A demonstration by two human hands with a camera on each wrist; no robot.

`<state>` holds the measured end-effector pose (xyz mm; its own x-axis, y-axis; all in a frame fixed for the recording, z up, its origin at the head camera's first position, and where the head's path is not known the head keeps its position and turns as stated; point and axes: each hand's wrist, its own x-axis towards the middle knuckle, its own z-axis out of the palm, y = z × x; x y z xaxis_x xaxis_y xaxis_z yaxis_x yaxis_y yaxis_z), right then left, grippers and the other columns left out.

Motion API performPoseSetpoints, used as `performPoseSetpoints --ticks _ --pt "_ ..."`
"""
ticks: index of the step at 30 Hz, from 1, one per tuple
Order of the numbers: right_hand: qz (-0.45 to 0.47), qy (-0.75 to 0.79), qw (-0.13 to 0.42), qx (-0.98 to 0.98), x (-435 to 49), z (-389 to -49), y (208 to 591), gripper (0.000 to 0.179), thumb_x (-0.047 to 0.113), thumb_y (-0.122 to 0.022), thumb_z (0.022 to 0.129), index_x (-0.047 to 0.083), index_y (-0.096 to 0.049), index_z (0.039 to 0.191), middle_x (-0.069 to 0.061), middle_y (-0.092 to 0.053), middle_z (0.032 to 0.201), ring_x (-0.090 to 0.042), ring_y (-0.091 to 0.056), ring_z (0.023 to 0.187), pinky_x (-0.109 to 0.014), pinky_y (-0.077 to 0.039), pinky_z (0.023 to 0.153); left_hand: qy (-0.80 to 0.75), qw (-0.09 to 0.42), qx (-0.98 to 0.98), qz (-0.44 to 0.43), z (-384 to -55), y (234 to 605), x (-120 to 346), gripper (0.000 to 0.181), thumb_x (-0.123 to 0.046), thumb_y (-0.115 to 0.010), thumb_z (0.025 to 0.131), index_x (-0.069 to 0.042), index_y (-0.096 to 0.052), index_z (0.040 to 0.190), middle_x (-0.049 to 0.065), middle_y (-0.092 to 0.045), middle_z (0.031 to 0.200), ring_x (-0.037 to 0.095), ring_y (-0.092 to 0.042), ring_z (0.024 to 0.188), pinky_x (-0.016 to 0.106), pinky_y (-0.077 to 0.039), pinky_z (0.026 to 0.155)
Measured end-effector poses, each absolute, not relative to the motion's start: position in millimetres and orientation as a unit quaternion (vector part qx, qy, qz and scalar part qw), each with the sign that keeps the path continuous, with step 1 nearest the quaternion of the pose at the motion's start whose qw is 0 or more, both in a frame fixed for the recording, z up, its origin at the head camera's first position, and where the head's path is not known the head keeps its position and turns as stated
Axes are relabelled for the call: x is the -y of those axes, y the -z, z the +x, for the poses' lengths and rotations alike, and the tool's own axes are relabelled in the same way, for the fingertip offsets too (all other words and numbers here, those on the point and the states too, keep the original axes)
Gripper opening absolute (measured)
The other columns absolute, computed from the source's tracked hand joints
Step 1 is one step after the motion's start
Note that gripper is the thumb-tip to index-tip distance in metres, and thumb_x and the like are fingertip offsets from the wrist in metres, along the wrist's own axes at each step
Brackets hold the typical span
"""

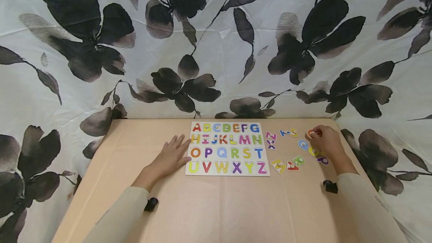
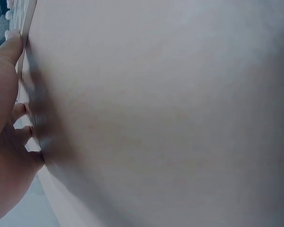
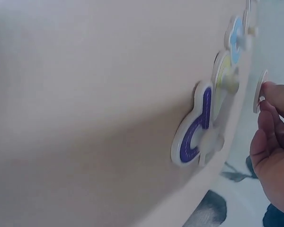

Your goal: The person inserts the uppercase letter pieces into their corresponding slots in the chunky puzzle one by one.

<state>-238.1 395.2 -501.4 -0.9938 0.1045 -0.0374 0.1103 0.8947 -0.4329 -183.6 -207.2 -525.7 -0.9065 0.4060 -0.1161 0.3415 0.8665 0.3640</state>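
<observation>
Not gonna lie, the right side of the table [image 1: 222, 209] was where trouble could be expected. A small orange-and-white piece [image 1: 309, 133] was being pinched by the right hand [image 1: 326, 140], thumb and fingers clamped on it, with its letter too covered to be read. It was held up near the table's right edge, so if the pinch was loosened there, a drop over the side could well be imagined.

The purple P piece [image 1: 322, 160] and the yellow-green piece [image 1: 314, 151] were left lying right by that wrist, so either could be knocked by a low sleeve. The blue round piece [image 1: 303, 145] was set just beside them.

Over at the board [image 1: 228, 146], the left edge was touched by the left hand [image 1: 170, 153], its fingers spread apart and nothing gripped. If too much sideways push was put in, the board could be slid into the pink piece [image 1: 271, 135] and the purple X piece [image 1: 270, 144], both parked close to its right edge. Also, several pieces were turned sideways or flipped, the P included, so one letter could easily be mistaken for another, tbh.
</observation>
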Motion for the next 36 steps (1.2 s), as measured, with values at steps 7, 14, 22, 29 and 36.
performPoseSetpoints --ticks 7,14,22,29,36 --pt "0.013 0.22 0.001 -0.975 -371.7 -232.5 498.3 0.026 0.016 -0.067 0.101 -0.007 -0.066 0.113 -0.025 -0.063 0.104 -0.035 -0.061 0.091 -0.044 -0.057 0.075 -0.172 0.091 -0.96 0.201 -183.1 524.8 206.7 0.075 -0.048 -0.061 0.101 -0.015 -0.034 0.163 0.02 -0.023 0.17 0.048 -0.017 0.157 0.073 -0.018 0.122" --pt "-0.034 0.213 -0.003 -0.976 -345.7 -229.3 487.9 0.021 0.014 -0.071 0.098 -0.006 -0.069 0.107 -0.021 -0.063 0.1 -0.031 -0.06 0.088 -0.04 -0.052 0.073 -0.17 0.09 -0.961 0.201 -182.2 524.6 206.2 0.074 -0.047 -0.062 0.101 -0.014 -0.035 0.162 0.02 -0.023 0.17 0.048 -0.017 0.157 0.073 -0.018 0.122" --pt "-0.075 0.226 0.001 -0.971 -311.2 -229.7 481.5 0.017 0.01 -0.072 0.096 -0.004 -0.071 0.104 -0.017 -0.065 0.096 -0.03 -0.061 0.087 -0.042 -0.053 0.076 -0.167 0.09 -0.962 0.197 -182.3 525.6 206.4 0.074 -0.048 -0.061 0.102 -0.015 -0.034 0.163 0.02 -0.023 0.17 0.048 -0.017 0.157 0.073 -0.018 0.122" --pt "-0.096 0.226 0.026 -0.969 -276.3 -229.1 477.7 0.02 0.012 -0.073 0.096 -0.003 -0.072 0.109 -0.014 -0.065 0.098 -0.027 -0.061 0.089 -0.04 -0.056 0.08 -0.166 0.091 -0.962 0.197 -181.9 525.2 206.9 0.074 -0.048 -0.06 0.102 -0.015 -0.033 0.163 0.02 -0.022 0.171 0.048 -0.016 0.157 0.073 -0.017 0.122" --pt "-0.118 0.244 0.044 -0.962 -235.7 -224.9 472.9 0.019 0.014 -0.072 0.097 0.002 -0.072 0.112 -0.009 -0.064 0.103 -0.023 -0.059 0.092 -0.035 -0.058 0.081 -0.165 0.084 -0.962 0.201 -183.2 524.5 207.4 0.074 -0.048 -0.061 0.102 -0.014 -0.035 0.162 0.021 -0.023 0.17 0.049 -0.018 0.157 0.073 -0.018 0.121"
